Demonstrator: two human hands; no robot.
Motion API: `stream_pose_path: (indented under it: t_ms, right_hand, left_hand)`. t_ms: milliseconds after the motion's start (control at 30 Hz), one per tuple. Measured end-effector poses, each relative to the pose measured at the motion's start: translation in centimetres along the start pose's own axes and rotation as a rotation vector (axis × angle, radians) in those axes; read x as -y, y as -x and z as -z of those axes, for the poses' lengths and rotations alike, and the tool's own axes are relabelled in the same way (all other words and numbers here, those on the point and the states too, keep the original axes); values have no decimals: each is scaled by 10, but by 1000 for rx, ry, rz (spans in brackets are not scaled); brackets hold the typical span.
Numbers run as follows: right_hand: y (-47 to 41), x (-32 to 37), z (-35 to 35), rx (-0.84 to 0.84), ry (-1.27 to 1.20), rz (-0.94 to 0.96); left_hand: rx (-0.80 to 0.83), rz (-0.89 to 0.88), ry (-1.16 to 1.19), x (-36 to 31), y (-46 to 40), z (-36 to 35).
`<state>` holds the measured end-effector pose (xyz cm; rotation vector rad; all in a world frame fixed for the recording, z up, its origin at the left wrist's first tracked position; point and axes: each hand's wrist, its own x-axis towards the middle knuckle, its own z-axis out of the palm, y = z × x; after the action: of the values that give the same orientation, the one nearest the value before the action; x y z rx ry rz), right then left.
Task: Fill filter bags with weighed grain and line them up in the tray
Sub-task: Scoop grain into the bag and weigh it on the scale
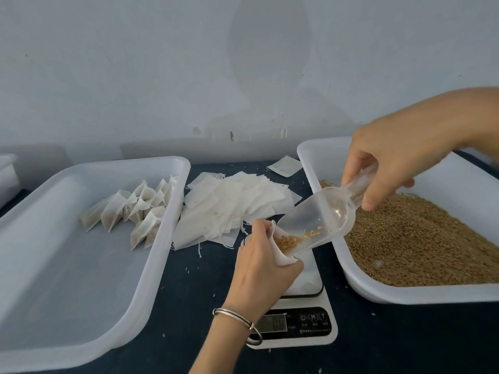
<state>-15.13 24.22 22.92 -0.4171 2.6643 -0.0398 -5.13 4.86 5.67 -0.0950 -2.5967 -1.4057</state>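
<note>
Grain (290,240) slides from right hand's (388,160) gripped clear scoop (321,214) — into left hand's (263,261) pinched white bag (280,256).

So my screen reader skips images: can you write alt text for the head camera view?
A right hand tips a clear plastic scoop of grain into a filter bag held open by the left hand above a kitchen scale. A white tray on the left holds filled bags; empty bags lie between it and the grain tray.
</note>
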Motion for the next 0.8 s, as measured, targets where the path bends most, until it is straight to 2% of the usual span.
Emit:
stream_pose_path:
  t_ms: [133,233,333,467,633,800]
  right_hand:
    - [11,10,0,68,19,205]
    - [22,2,-6,92,-129,251]
    - [27,-13,-22,128,-319,252]
    - [29,-27,-38,171,-418,215]
    - [33,-24,-28,152,-346,233]
    - [24,-10,-19,6,21,227]
  left_hand:
    - [-26,30,50,1,1,1]
    - [-26,56,138,1,1,4]
    - [-11,70,214,1,1,8]
    - [5,79,228,0,0,10]
    - [18,40,111,-3,1,5]
    - [62,-1,31,-4,1,-5]
